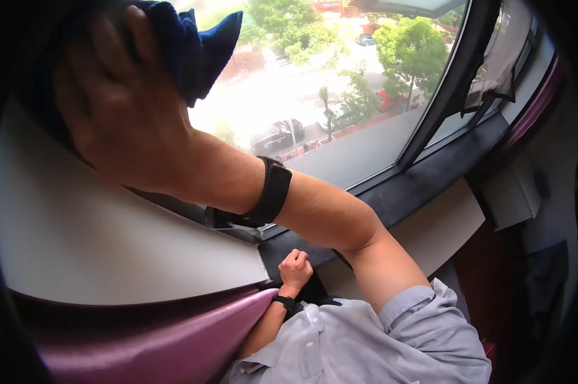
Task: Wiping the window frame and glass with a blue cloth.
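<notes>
My right arm reaches across to the upper left, a black strap round its forearm. The right hand (119, 109) holds a dark blue cloth (202, 54), its fingers bent over the cloth, up beside the window pane (257, 96). Part of the cloth sticks out past the fingers, and the rest is dark at the picture's rim. Lower down, my left hand (295, 269) is closed in a fist at the dark window sill (398, 195). Nothing shows in that fist. A black band circles the left wrist, close to the pink curtain (174, 336).
A white wall panel (110, 237) stands left of the window. To the right, a dark window frame (439, 96) divides the glass, with a pale cloth-like piece (497, 64) hanging near it. Another purple curtain (545, 105) hangs at the far right. Trees and cars show outside.
</notes>
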Available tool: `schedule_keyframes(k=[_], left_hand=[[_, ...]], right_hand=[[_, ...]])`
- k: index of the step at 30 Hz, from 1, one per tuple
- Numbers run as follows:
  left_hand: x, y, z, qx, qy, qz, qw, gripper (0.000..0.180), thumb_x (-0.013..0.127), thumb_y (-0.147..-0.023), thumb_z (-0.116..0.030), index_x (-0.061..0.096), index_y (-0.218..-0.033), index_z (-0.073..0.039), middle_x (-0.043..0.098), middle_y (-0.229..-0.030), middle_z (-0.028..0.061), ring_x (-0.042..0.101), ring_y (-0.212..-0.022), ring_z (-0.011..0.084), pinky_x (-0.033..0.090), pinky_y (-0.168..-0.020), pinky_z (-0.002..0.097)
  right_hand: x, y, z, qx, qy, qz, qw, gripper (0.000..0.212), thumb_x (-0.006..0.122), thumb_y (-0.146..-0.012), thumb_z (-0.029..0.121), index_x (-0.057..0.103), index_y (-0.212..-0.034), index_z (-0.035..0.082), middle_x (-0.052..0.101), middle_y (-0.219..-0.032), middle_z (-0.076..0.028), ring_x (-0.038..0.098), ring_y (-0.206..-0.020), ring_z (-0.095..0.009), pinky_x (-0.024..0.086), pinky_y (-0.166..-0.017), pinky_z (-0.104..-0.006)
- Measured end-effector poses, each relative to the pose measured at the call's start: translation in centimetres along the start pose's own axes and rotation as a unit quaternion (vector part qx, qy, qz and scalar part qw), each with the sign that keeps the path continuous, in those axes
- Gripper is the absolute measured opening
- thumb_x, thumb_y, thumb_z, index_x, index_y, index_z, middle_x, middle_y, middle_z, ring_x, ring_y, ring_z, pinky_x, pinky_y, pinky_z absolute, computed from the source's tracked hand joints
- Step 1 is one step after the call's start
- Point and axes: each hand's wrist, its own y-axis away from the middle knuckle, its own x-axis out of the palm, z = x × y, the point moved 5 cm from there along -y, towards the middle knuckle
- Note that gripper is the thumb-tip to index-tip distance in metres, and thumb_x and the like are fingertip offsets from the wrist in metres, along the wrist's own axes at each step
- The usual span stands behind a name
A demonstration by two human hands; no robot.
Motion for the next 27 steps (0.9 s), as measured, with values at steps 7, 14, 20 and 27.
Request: schedule_keyframes(k=[7, 14, 20, 27], left_hand=[[0.1, -0.3, -0.1, -0.004, 0.006, 0.003, 1.0, 0.007, 0.062, -0.072, -0.004, 0.06, -0.076, -0.01, 0.059, -0.077, 0.0074, 0.064, -0.069, 0.0296, 0.053, -0.06, 0.0409], [-0.8, -0.1, 1.0, -0.083, 0.138, -0.068, 0.985, 0.002, 0.061, -0.071, -0.003, 0.061, -0.073, -0.004, 0.064, -0.071, 0.0143, 0.062, -0.059, 0.031, 0.05, -0.054, 0.0401], [-13.8, -8.0, -6.5, 0.091, 0.186, -0.286, 0.936, 0.017, 0.056, -0.074, 0.015, 0.058, -0.08, -0.001, 0.065, -0.084, 0.0134, 0.058, -0.065, 0.0179, 0.044, -0.054, 0.0255], [-25.5, -20.3, -12.9, 0.267, -0.036, -0.461, 0.845, 0.046, 0.046, -0.093, -0.002, 0.047, -0.139, -0.008, 0.032, -0.154, 0.0332, 0.028, -0.144, 0.0526, 0.027, -0.115, 0.0631]], right_hand=[[-6.3, 6.3, -0.8, -0.031, 0.072, 0.228, 0.97, 0.031, 0.062, -0.078, 0.018, 0.078, -0.105, 0.01, 0.065, -0.126, -0.006, 0.041, -0.14, -0.032, 0.019, -0.121, -0.0574], [-16.5, 21.5, 0.9, 0.036, 0.095, 0.409, 0.907, 0.027, 0.065, -0.081, 0.019, 0.078, -0.104, 0.017, 0.066, -0.119, 0.001, 0.045, -0.138, -0.024, 0.013, -0.124, -0.0521], [-18.1, 19.2, -2.6, -0.018, 0.171, 0.404, 0.899, 0.027, 0.063, -0.09, 0.023, 0.077, -0.111, 0.03, 0.067, -0.126, 0.009, 0.041, -0.142, -0.019, 0.009, -0.126, -0.0503], [-9.3, -3.3, -7.0, -0.056, 0.196, 0.273, 0.94, 0.04, 0.064, -0.087, 0.021, 0.065, -0.124, 0.005, 0.057, -0.14, -0.012, 0.044, -0.134, -0.043, 0.028, -0.111, -0.0539]])
